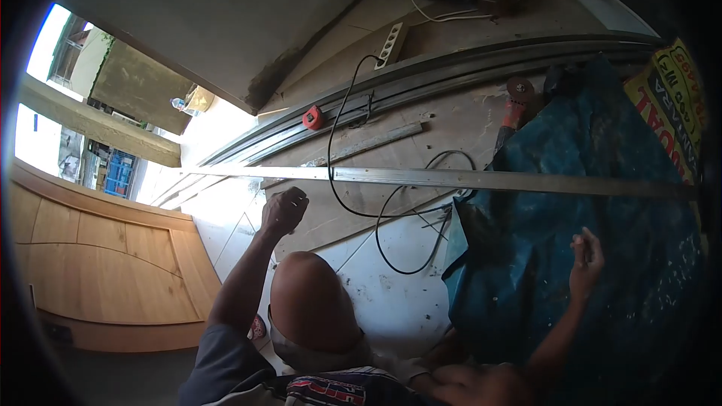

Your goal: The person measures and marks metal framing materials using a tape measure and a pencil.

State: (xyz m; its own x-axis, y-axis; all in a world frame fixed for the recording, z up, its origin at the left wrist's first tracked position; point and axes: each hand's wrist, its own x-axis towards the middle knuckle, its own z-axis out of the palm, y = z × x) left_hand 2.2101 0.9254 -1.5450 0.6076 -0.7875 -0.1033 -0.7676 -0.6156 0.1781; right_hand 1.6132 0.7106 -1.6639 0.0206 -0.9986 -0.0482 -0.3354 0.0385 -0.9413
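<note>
My left hand (286, 210) is curled closed just below a long, pale metal bar (421, 177). Whether anything is inside its fingers is hidden. Over a dark blue-green tarp (541, 218), my right hand (587, 259) is raised with loosely bent fingers and nothing visible in them. The bar runs across the floor from the bright doorway side onto the tarp, and a black power cord (350, 203) loops around its middle. An angle grinder (515, 109) with a disc lies beyond the bar, at the tarp's far edge.
Long metal profiles (451, 79) lie along the wall, with a red tape measure (313, 117) on them. A white power strip (389, 45) is behind. A shorter metal strip (368, 143) rests on a brown board. At left is a wooden door (113, 256); at right, a yellow printed banner (665, 105).
</note>
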